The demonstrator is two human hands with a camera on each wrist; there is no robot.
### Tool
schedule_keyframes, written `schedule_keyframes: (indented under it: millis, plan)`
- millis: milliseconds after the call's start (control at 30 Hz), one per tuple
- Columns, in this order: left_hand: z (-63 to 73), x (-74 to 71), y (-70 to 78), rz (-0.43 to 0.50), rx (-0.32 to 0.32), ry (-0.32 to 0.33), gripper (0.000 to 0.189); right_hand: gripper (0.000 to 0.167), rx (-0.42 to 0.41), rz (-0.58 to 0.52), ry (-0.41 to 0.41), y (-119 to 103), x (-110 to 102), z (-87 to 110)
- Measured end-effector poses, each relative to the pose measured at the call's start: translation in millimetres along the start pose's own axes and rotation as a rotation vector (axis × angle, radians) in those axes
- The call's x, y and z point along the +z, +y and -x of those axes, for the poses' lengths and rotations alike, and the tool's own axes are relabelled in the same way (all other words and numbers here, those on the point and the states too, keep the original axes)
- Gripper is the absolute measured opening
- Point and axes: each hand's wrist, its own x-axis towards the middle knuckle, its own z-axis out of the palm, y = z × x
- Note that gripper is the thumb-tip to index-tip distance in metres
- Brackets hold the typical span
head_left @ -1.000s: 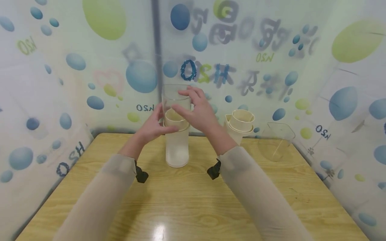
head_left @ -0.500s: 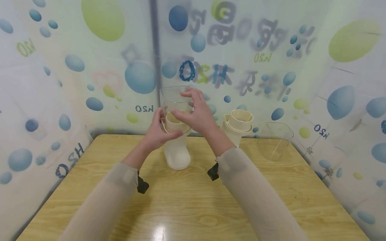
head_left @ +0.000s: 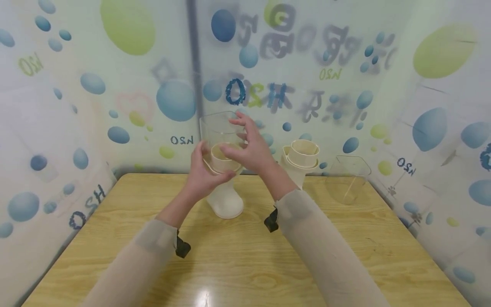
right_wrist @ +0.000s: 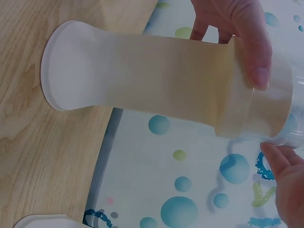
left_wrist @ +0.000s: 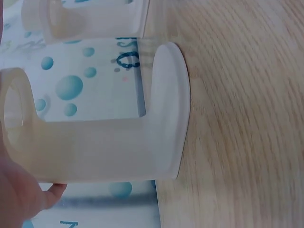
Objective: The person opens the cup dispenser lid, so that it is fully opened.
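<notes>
A cream plastic stand (right_wrist: 166,78) with a flared foot and a collar ringed cup at its top is between my hands, its foot (head_left: 227,205) low over the table. My left hand (head_left: 202,170) grips the stand around its collar, thumb across the front, as the right wrist view shows. A clear plastic container (head_left: 216,123) sits over the cup. My right hand (head_left: 253,145) holds the clear container from the right side, fingers spread around its wall and rim. In the left wrist view, part of my left hand (left_wrist: 21,194) wraps the stand's upper end.
A second cream stand (head_left: 301,160) stands at the back right of the wooden table (head_left: 245,264). Beyond it, another clear container (head_left: 348,181) rests near the table's right back corner. A patterned curtain (head_left: 153,64) rises right behind the table.
The stand has turned, so its foot juts forward and to the right. The clear container now leans slightly left. My left hand has shifted a little down; my right hand keeps its hold.
</notes>
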Motion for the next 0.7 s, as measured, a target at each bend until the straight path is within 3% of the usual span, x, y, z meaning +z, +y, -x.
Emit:
schedule_keyframes:
  millis: [200, 367, 700]
  plan:
    - [5.4, 5.9, 6.1, -0.044, -0.011, 0.054, 0.133, 0.075, -0.007, -0.045, -0.024, 3.2, -2.9, 1.1]
    - [9.9, 8.8, 11.6, -0.056, -0.016, 0.07, 0.131, 0.074, 0.044, -0.029, -0.029, -2.6, -5.6, 1.6]
    - [15.6, 15.4, 17.9, -0.012, -0.05, 0.103, 0.135, 0.085, 0.123, 0.141, 0.143, -23.3, 16.5, 1.1]
